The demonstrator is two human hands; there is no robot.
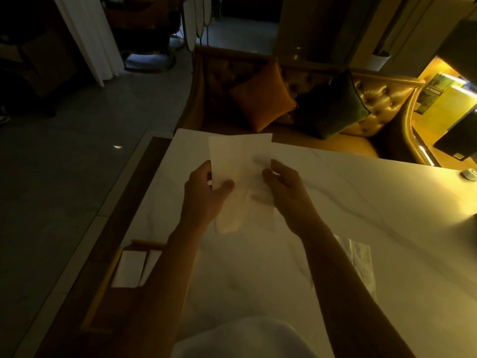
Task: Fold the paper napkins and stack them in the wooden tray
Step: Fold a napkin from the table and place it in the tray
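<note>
A white paper napkin is held up above the marble table between both hands. The left hand is closed on the napkin's left edge, with the thumb pressed across the front of the sheet and the fingers hidden behind it. The right hand is pinched on the right edge, thumb in front and fingers seen only as shadows through the paper. The napkin's long axis is directed away from the person, toward the table's far edge; its upper end is flat and square-cornered, while the lower end hangs loose and curled below the hands. Whether it is already folded cannot be told.

At the table's near left corner a wooden tray is set along the left edge, and folded napkins are seen lying inside it. A clear plastic wrapper is seen just beside the right forearm, toward the near right. A small round object is placed at the far right edge. The middle and right of the tabletop are left bare. Beyond the far edge a tufted sofa is seen, with an orange cushion and a dark green cushion resting on it.
</note>
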